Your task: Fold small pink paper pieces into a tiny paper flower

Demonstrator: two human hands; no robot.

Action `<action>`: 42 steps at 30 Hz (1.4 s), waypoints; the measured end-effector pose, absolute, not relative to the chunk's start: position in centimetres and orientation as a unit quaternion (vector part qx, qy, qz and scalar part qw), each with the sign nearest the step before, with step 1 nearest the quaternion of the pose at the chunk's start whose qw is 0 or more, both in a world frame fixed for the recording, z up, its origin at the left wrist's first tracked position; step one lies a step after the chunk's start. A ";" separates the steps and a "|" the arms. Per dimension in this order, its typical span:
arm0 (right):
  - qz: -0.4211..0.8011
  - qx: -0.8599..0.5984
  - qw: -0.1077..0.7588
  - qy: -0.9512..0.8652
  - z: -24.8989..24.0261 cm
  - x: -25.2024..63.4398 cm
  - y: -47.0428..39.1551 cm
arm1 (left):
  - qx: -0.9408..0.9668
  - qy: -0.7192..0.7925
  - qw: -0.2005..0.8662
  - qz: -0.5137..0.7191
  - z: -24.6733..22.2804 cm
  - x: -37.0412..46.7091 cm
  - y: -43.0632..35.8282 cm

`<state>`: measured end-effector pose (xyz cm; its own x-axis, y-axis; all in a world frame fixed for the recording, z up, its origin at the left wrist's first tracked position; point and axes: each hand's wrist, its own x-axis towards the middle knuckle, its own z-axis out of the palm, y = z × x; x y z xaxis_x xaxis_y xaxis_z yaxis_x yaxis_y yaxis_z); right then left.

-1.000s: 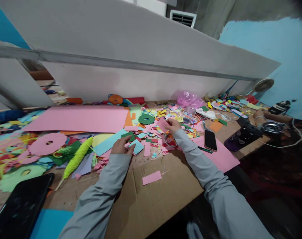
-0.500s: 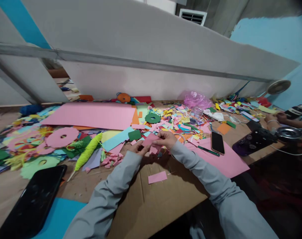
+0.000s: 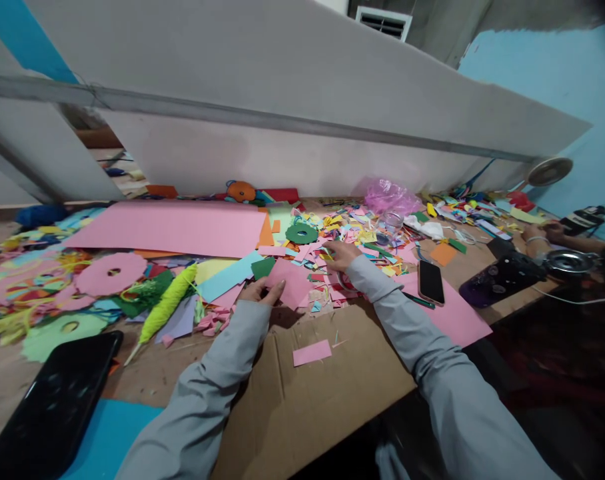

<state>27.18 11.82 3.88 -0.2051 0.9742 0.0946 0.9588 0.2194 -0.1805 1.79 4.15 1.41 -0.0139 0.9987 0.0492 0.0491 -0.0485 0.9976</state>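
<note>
My left hand [image 3: 263, 292] pinches a pink paper piece [image 3: 290, 283] between thumb and fingers, above the near edge of the scraps. To its right, my right hand [image 3: 343, 256] reaches over the pile of cut paper scraps [image 3: 335, 233], fingers bent and apart, with nothing visible in them. A pink paper strip [image 3: 311, 353] lies on the cardboard sheet [image 3: 327, 400] in front of me. Just beyond the left hand are a dark green paper piece [image 3: 262, 268] and a green scalloped paper ring [image 3: 301, 233].
On the left lie a large pink sheet [image 3: 167, 230], pink paper ring [image 3: 111, 272], yellow-green yarn on a stick [image 3: 167, 303] and black phone [image 3: 57, 400]. Rightward are another phone [image 3: 431, 281], a green pen [image 3: 419, 300], a dark tumbler [image 3: 500, 279] and another person's hands [image 3: 537, 237].
My hands have moved apart. The right has let go of the pink paper and gone right and forward over the scraps; the left keeps the paper, now held flatter. The view has shifted slightly.
</note>
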 end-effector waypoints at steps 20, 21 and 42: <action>0.300 -0.521 0.514 -0.612 4.8 27.6 11.4 | 0.434 0.526 0.519 0.515 0.4 1.6 4.9; 0.334 -0.512 0.519 -0.598 4.8 27.2 11.2 | 0.444 0.525 0.513 0.513 0.3 1.5 5.0; 0.388 -0.445 0.481 -0.649 6.1 21.6 7.1 | 0.653 0.533 0.356 0.404 -1.9 0.9 6.1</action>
